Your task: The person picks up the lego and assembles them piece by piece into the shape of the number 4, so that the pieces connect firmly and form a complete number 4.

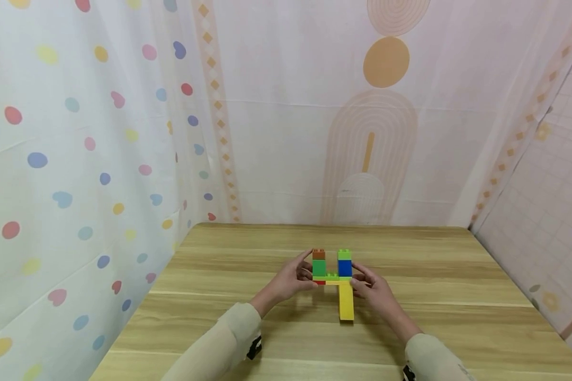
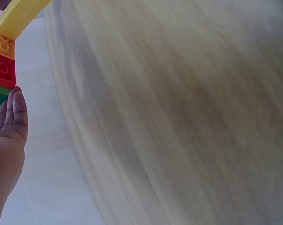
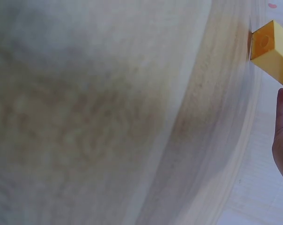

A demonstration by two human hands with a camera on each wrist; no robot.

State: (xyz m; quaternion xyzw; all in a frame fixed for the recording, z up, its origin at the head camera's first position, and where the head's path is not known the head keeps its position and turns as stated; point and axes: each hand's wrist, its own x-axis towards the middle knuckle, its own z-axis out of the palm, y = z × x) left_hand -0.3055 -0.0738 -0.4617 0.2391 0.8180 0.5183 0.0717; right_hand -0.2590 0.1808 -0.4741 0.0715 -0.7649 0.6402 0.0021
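Note:
A toy building-block structure (image 1: 332, 279) is held between both hands over the middle of the table. Its left tower has a brown block (image 1: 319, 255) above a green block (image 1: 319, 268); its right tower stacks a lime block (image 1: 344, 255) on a blue block (image 1: 345, 268). Below the lime base, a red block (image 2: 4, 69) sits beside an orange one (image 2: 4, 46). From the right side a long yellow block (image 1: 346, 301) extends downward. My left hand (image 1: 288, 278) grips the left end, thumb near the red block. With thumb and fingers, my right hand (image 1: 376, 290) holds the right side.
The wood-grain table (image 1: 209, 296) reaches back to a patterned curtain (image 1: 286, 159). Another curtain with coloured dots (image 1: 90, 185) hangs along the left, and a pale one (image 1: 548, 201) along the right. Both forearms wear cream sleeves (image 1: 214, 341) with dark bands underneath.

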